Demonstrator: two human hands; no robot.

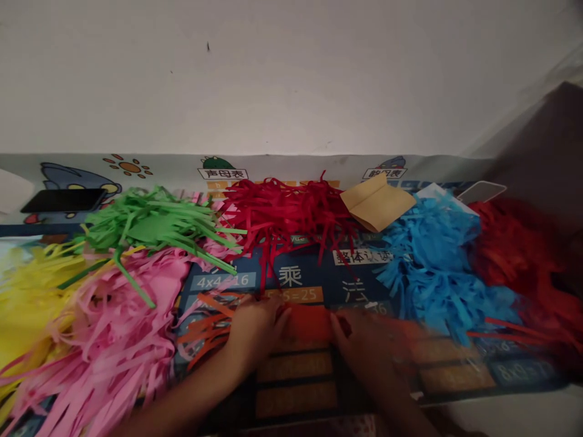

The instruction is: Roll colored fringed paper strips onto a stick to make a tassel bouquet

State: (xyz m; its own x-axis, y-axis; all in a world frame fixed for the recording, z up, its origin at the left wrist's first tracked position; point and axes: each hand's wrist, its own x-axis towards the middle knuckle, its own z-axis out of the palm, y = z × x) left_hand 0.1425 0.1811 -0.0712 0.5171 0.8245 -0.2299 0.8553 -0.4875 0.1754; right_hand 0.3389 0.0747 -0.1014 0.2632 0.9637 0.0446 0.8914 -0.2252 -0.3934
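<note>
A strip of orange paper (308, 323) lies low over the mat between my two hands, its left end cut into a fringe that spreads out past my wrist. My left hand (259, 323) is closed, with the thumb and fingers gripping the paper's left part. On the other side my right hand (364, 340), smeared by motion, pinches the right part of the same paper. More blurred orange shows beyond my right hand. The undersides of both hands' fingers are hidden.
A printed mat (296, 364) covers the table. Heaps of cut paper surround my hands: yellow (22, 309), pink (122, 297), green (155, 221), red (291, 209) and blue (432, 249). A folded tan paper (379, 201) rests behind; a dark phone (64, 200) lies far left, near the wall (273, 79).
</note>
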